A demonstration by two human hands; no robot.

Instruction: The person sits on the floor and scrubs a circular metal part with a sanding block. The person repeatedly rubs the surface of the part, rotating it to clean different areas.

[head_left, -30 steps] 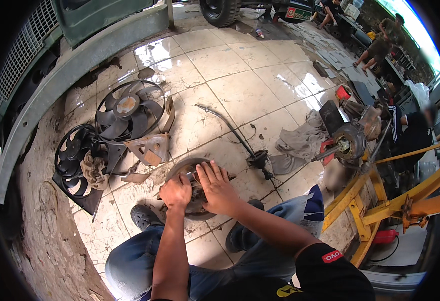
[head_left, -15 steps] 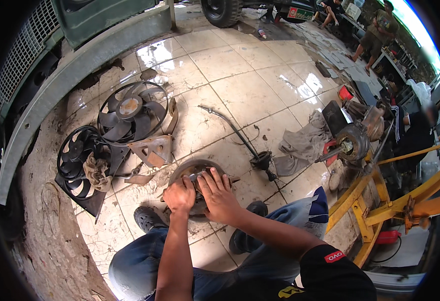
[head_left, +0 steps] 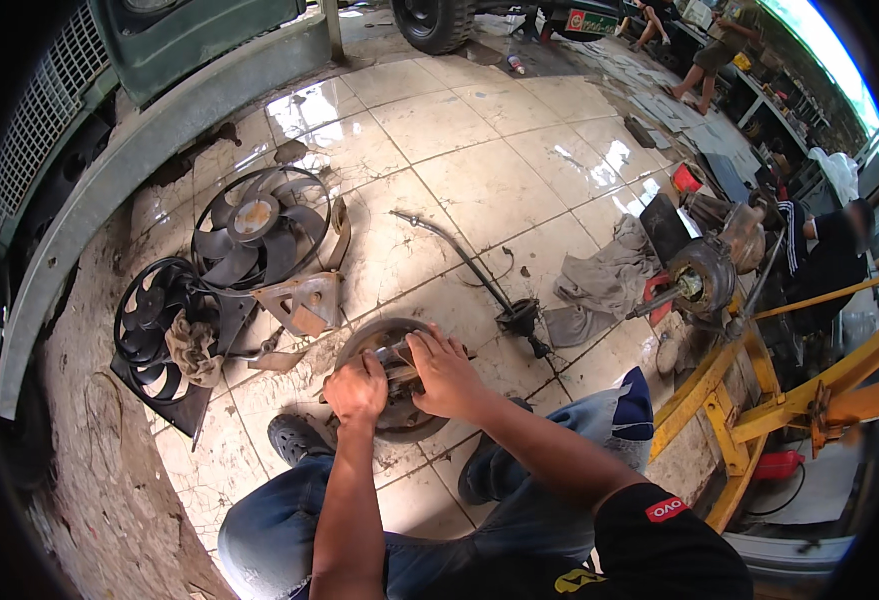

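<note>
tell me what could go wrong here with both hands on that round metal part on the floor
The left hand and right hand are bare and press on the greasy round metal part, so a slip could pinch or cut fingers. The part sits on glossy floor tiles between the person's shoes, so it may slide under force. The black fans and the rod with a cable lie close by, easy to trip over on standing up.

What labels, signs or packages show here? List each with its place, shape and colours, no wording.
Sign: top edge, past the tyre; a small rectangle, red and green.
Sleeve patch: on the person's black right sleeve, bottom right; small red rectangle, pale marks.
Shirt print: bottom edge, yellow on black.
No screens or packages can be made out.
</note>
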